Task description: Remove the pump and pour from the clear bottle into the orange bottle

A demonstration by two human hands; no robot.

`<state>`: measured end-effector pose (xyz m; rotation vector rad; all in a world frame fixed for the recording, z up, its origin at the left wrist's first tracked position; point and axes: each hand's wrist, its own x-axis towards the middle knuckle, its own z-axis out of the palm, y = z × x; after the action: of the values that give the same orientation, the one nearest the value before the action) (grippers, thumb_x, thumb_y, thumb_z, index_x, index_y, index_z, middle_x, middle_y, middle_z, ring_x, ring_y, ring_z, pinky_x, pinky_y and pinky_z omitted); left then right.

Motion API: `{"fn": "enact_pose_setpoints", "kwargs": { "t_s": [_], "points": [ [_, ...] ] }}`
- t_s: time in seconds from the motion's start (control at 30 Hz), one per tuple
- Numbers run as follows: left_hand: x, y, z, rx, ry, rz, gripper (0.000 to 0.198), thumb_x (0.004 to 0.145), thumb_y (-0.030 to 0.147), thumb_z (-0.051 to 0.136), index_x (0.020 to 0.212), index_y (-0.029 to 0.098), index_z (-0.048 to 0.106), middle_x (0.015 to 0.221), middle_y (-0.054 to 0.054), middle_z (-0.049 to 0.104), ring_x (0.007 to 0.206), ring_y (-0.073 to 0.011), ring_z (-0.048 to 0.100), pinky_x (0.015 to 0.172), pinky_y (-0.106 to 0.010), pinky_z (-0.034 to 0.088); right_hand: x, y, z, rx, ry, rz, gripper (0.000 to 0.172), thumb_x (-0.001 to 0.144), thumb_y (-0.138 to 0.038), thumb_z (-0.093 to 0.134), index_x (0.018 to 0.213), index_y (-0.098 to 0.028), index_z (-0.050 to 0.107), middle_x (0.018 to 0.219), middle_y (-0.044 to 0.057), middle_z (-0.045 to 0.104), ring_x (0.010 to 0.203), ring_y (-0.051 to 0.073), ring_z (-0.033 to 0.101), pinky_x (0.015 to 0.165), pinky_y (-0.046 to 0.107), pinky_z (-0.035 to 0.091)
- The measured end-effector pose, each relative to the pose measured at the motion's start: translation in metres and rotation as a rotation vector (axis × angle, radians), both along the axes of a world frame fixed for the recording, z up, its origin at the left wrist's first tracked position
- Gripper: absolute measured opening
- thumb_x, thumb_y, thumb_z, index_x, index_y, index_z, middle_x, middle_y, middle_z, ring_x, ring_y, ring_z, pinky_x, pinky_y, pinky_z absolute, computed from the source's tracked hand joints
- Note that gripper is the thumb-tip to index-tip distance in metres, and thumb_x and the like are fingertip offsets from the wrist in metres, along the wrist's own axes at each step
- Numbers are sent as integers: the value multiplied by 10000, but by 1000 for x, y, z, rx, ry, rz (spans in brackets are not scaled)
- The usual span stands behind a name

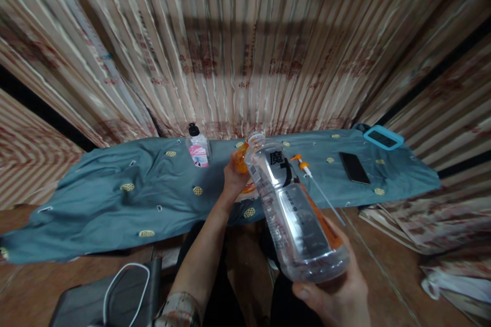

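My right hand (341, 291) is closed around the base of a large clear plastic bottle (284, 209) with black characters and an orange label edge. The bottle is tilted, its uncapped mouth pointing up and away from me. Just left of its neck, my left hand (235, 179) is closed on an orange, see-through container (241, 158), mostly hidden behind the hand and bottle. Whether the two mouths touch, I cannot tell. An orange and white pump head (302, 164) with a long clear tube lies right of the bottle, the tube reaching past the cloth's front edge.
A blue-green patterned cloth (153, 209) covers the low table. On it stand a clear pump bottle (198, 149) with a black top and pink label, a black phone (353, 167) and a blue-framed device (383, 138). A striped curtain (238, 61) hangs behind. A white cable (126, 271) lies lower left.
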<state>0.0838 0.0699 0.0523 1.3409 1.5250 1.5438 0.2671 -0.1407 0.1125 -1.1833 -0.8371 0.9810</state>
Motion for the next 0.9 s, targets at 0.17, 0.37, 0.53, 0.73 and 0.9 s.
{"fn": "enact_pose_setpoints", "kwargs": {
  "t_s": [0.17, 0.37, 0.53, 0.73, 0.9],
  "points": [
    [-2, -1, 0, -22, 30, -14, 511, 758, 124, 892, 1206, 259, 689, 1114, -48, 858, 999, -273, 827, 945, -413, 665, 4, -1, -6, 42, -62, 33, 985, 593, -625, 1122, 1413, -295, 689, 1245, 70, 865, 1064, 272, 856, 859, 290, 677],
    [0, 0, 3, -57, 14, 7, 502, 743, 111, 896, 1190, 219, 694, 1111, -60, 851, 1024, -274, 833, 962, -408, 665, 0, 0, 2, -12, -30, -2, 1062, 507, -627, 1145, 1388, -246, 690, 1220, 90, 868, 1033, 276, 862, 832, 283, 685],
    [0, 0, -1, -18, 8, -2, 496, 752, 126, 890, 1196, 237, 700, 1086, -54, 854, 1000, -272, 818, 932, -393, 665, -1, -1, 3, -32, -19, 11, 1061, 531, -651, 1129, 1408, -251, 686, 1265, 94, 856, 1100, 270, 848, 896, 279, 668],
    [0, 1, -4, -13, 22, -1, 491, 769, 167, 897, 1210, 251, 699, 1077, -39, 850, 994, -260, 822, 918, -387, 671, 2, -1, -4, 17, -60, 31, 1009, 587, -649, 1114, 1423, -279, 688, 1281, 77, 850, 1111, 266, 841, 903, 283, 669],
    [-1, -1, 0, -10, 23, 1, 493, 765, 128, 900, 1197, 265, 706, 1130, -44, 852, 1016, -261, 832, 939, -380, 672, 0, -1, -2, 4, -28, 16, 1016, 552, -623, 1135, 1418, -301, 712, 1277, 50, 854, 1120, 235, 842, 932, 239, 651]
  ]
}}
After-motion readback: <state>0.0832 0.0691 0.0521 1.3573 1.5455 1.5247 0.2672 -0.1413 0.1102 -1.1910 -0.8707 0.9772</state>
